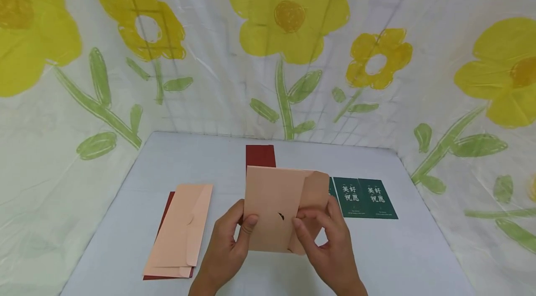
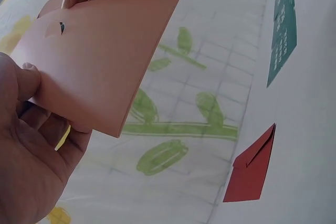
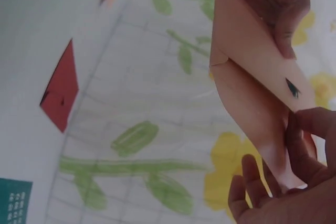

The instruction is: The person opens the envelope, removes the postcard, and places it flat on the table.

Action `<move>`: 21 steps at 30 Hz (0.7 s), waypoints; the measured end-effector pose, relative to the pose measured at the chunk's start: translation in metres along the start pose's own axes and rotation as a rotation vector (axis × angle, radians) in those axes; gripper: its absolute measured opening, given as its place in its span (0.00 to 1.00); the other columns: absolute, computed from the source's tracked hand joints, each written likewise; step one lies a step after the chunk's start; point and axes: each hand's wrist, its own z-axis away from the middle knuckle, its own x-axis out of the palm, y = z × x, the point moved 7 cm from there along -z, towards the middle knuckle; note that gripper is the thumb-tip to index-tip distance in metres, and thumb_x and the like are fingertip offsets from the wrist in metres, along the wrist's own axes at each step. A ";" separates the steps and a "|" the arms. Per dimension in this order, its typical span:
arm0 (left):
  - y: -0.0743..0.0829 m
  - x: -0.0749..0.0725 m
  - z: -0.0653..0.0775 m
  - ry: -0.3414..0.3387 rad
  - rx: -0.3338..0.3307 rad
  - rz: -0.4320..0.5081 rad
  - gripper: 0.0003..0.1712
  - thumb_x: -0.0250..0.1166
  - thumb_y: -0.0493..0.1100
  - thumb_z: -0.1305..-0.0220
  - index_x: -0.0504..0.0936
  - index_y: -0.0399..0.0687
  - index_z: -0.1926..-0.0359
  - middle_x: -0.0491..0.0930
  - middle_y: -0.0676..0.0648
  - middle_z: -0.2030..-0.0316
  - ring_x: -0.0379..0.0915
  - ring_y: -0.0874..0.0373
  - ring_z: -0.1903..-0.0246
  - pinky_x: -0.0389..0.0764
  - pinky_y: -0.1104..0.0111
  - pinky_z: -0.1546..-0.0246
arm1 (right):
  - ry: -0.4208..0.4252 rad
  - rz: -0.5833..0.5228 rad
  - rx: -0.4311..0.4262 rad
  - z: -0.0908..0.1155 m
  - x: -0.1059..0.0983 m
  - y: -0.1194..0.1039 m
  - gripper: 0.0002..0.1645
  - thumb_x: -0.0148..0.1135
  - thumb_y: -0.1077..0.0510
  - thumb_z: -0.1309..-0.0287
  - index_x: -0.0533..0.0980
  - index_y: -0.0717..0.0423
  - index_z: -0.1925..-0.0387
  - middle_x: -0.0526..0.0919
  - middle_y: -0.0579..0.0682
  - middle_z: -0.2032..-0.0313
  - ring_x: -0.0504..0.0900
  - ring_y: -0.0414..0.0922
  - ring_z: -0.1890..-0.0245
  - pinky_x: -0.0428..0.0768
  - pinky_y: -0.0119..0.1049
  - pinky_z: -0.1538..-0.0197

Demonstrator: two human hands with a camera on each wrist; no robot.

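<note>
A pink paper envelope (image 1: pixel 272 193) is held up over the table between both hands, its flap (image 1: pixel 316 189) folded out on the right. My left hand (image 1: pixel 228 245) pinches the envelope's left edge, thumb on the near face and fingers behind. At the mouth by the flap, my right hand (image 1: pixel 331 245) grips the paper edge between thumb and fingers. A small dark slit shows in the near face. In the right wrist view the envelope (image 3: pixel 252 51) gapes slightly along its opening, close to the right fingers (image 3: pixel 302 156).
Pink envelopes (image 1: pixel 180 226) lie stacked over red ones on the left of the white table (image 1: pixel 418 259). A red envelope (image 1: pixel 260 155) lies behind the held one, partly hidden. Green cards (image 1: pixel 364 198) with white characters lie in a row on the right. A flowered curtain surrounds the table.
</note>
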 end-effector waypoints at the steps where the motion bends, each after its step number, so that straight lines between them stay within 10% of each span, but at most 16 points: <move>1: 0.000 0.000 0.000 0.004 -0.005 -0.005 0.13 0.63 0.28 0.27 0.77 0.53 0.57 0.74 0.55 0.71 0.74 0.62 0.69 0.77 0.73 0.66 | -0.005 -0.001 0.007 0.000 0.000 0.000 0.11 0.74 0.61 0.34 0.84 0.39 0.58 0.75 0.44 0.42 0.75 0.43 0.42 0.74 0.31 0.39; 18: -0.019 -0.013 0.000 0.048 -0.149 0.026 0.08 0.57 0.33 0.20 0.79 0.48 0.49 0.85 0.51 0.60 0.86 0.57 0.62 0.87 0.65 0.57 | -0.001 -0.075 0.120 -0.002 -0.024 0.023 0.05 0.66 0.65 0.28 0.80 0.51 0.59 0.77 0.44 0.38 0.74 0.42 0.33 0.75 0.26 0.37; 21: -0.024 -0.019 0.002 0.070 -0.175 -0.005 0.06 0.56 0.35 0.18 0.79 0.46 0.49 0.84 0.51 0.62 0.86 0.57 0.64 0.87 0.65 0.57 | 0.041 -0.123 0.159 -0.003 -0.041 0.034 0.03 0.62 0.68 0.26 0.78 0.58 0.57 0.80 0.49 0.49 0.80 0.45 0.44 0.80 0.27 0.42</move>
